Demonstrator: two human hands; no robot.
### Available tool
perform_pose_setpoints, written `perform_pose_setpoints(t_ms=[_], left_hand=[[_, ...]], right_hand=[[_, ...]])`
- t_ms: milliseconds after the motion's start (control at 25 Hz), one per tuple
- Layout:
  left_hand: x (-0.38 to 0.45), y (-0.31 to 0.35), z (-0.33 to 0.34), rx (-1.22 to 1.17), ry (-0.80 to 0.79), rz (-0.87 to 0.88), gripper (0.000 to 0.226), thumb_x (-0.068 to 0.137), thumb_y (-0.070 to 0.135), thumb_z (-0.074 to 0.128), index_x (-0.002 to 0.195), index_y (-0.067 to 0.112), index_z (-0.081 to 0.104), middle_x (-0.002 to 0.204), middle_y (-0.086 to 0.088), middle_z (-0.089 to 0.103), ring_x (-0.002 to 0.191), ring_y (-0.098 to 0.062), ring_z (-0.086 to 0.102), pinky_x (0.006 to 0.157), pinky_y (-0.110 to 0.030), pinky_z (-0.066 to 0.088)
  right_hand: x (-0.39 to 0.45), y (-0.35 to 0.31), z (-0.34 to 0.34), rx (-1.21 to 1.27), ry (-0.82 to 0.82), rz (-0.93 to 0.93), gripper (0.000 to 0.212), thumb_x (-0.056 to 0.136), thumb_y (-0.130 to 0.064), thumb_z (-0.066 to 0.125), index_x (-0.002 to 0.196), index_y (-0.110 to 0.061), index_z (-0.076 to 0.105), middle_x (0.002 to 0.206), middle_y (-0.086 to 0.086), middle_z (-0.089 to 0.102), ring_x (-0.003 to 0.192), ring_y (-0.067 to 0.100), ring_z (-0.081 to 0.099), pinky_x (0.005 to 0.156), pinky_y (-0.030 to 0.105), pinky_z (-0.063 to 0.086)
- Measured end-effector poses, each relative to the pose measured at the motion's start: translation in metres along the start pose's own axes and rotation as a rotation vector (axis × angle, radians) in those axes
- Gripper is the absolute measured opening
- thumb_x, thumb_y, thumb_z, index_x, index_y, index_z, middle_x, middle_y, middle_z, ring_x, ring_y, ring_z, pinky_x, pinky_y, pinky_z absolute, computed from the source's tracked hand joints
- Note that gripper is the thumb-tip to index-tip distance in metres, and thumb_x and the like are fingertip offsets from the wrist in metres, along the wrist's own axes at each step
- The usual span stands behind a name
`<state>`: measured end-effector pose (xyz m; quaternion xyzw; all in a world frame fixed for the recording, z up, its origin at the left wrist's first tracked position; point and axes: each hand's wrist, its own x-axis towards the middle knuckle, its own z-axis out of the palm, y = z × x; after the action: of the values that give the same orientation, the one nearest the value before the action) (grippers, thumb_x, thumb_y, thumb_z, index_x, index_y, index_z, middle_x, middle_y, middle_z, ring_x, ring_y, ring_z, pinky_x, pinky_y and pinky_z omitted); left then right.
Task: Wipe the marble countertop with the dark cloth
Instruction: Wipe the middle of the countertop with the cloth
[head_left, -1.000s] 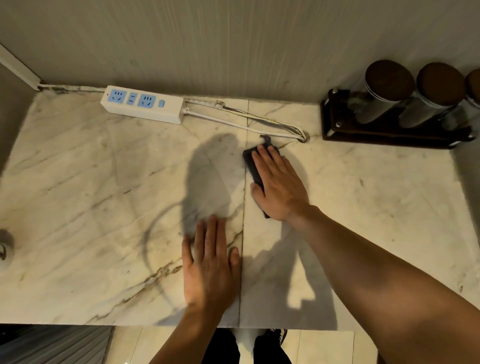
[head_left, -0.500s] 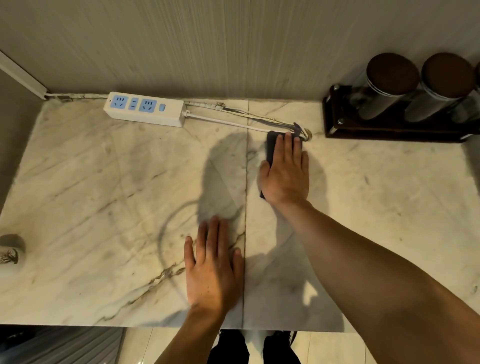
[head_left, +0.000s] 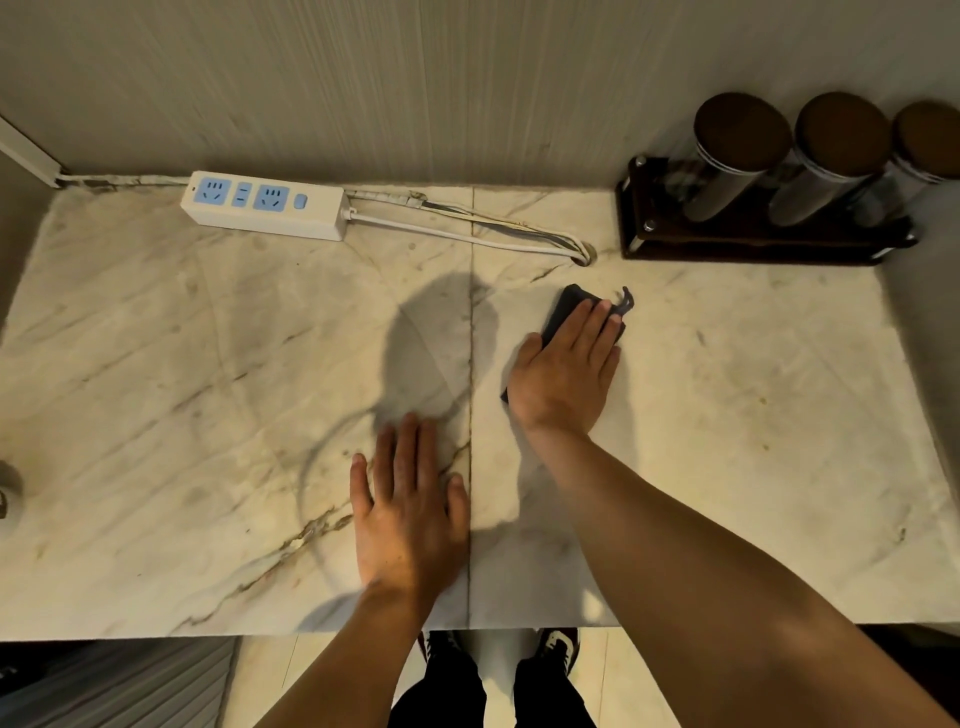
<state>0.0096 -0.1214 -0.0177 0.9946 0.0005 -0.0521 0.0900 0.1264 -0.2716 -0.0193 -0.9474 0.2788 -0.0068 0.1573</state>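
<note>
The marble countertop (head_left: 753, 415) fills the view, pale with brown veins and a seam down its middle. A dark cloth (head_left: 563, 309) lies flat on it just right of the seam. My right hand (head_left: 566, 371) presses palm-down on the cloth, fingers together and pointing away; only the cloth's far edge and a small loop show past my fingers. My left hand (head_left: 410, 509) rests flat on the marble near the front edge, left of the seam, holding nothing.
A white power strip (head_left: 265, 205) lies at the back left, its cables (head_left: 467, 231) running to a hole near the back middle. A dark rack with three brown-lidded jars (head_left: 769, 208) stands at the back right. A small object (head_left: 8, 493) sits at the left edge.
My right hand slid the cloth from left of centre up toward the cable hole, then back toward me and a little right. My left hand stayed planted.
</note>
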Motion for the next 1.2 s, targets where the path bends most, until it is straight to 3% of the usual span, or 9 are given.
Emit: perform_pose_setpoints(t_ms=[200, 440, 760, 880, 1040, 1200], left_hand=[[-0.002, 0.001, -0.004, 0.015, -0.006, 0.010, 0.063, 0.092, 0.042, 0.032, 0.147, 0.011, 0.033, 0.155, -0.010, 0.034, 0.144, -0.029, 0.026, 0.117, -0.050, 0.015], [-0.003, 0.000, 0.001, 0.009, -0.033, 0.008, 0.067, 0.093, 0.046, 0.020, 0.153, 0.017, 0.012, 0.162, -0.004, 0.014, 0.148, -0.022, 0.006, 0.119, -0.046, 0.001], [-0.004, -0.002, 0.001, -0.031, -0.021, 0.042, 0.065, 0.095, 0.044, 0.024, 0.151, 0.014, 0.017, 0.160, -0.008, 0.018, 0.147, -0.027, 0.009, 0.119, -0.050, 0.002], [0.000, -0.002, -0.001, -0.062, -0.036, 0.047, 0.063, 0.095, 0.043, 0.026, 0.150, 0.013, 0.018, 0.159, -0.009, 0.019, 0.147, -0.028, 0.008, 0.118, -0.051, 0.001], [-0.001, 0.015, -0.005, -0.121, 0.010, 0.004, 0.058, 0.095, 0.030, 0.033, 0.148, 0.008, 0.024, 0.156, -0.014, 0.022, 0.145, -0.033, 0.009, 0.118, -0.052, 0.003], [-0.011, 0.039, 0.000, -0.128, -0.010, 0.063, 0.063, 0.096, 0.034, 0.028, 0.152, 0.010, 0.011, 0.161, -0.010, 0.009, 0.148, -0.028, 0.001, 0.118, -0.048, -0.003]], right_hand=[[-0.026, 0.011, -0.003, -0.006, -0.008, 0.021, 0.069, 0.097, -0.037, 0.027, 0.152, -0.004, 0.003, 0.161, 0.014, 0.003, 0.148, 0.028, -0.001, 0.118, 0.040, 0.001], [-0.063, 0.028, -0.007, -0.015, -0.012, 0.004, 0.068, 0.097, -0.036, 0.027, 0.151, -0.002, 0.004, 0.161, 0.016, 0.004, 0.148, 0.028, -0.001, 0.119, 0.041, 0.001], [-0.119, 0.051, -0.010, -0.020, -0.007, -0.037, 0.071, 0.092, -0.039, 0.017, 0.150, 0.000, 0.008, 0.160, 0.019, 0.008, 0.148, 0.030, 0.002, 0.120, 0.041, 0.000], [-0.135, 0.058, -0.010, -0.007, -0.004, -0.054, 0.070, 0.093, -0.039, 0.022, 0.150, 0.000, 0.010, 0.159, 0.019, 0.011, 0.147, 0.030, 0.004, 0.120, 0.041, 0.001], [-0.153, 0.076, -0.015, -0.054, -0.040, -0.172, 0.071, 0.093, -0.040, 0.025, 0.151, -0.002, 0.011, 0.160, 0.017, 0.012, 0.148, 0.029, 0.005, 0.120, 0.043, 0.004], [-0.157, 0.098, -0.024, -0.097, -0.103, -0.352, 0.071, 0.093, -0.042, 0.025, 0.151, -0.005, 0.010, 0.160, 0.015, 0.008, 0.148, 0.028, 0.003, 0.119, 0.042, 0.004]])
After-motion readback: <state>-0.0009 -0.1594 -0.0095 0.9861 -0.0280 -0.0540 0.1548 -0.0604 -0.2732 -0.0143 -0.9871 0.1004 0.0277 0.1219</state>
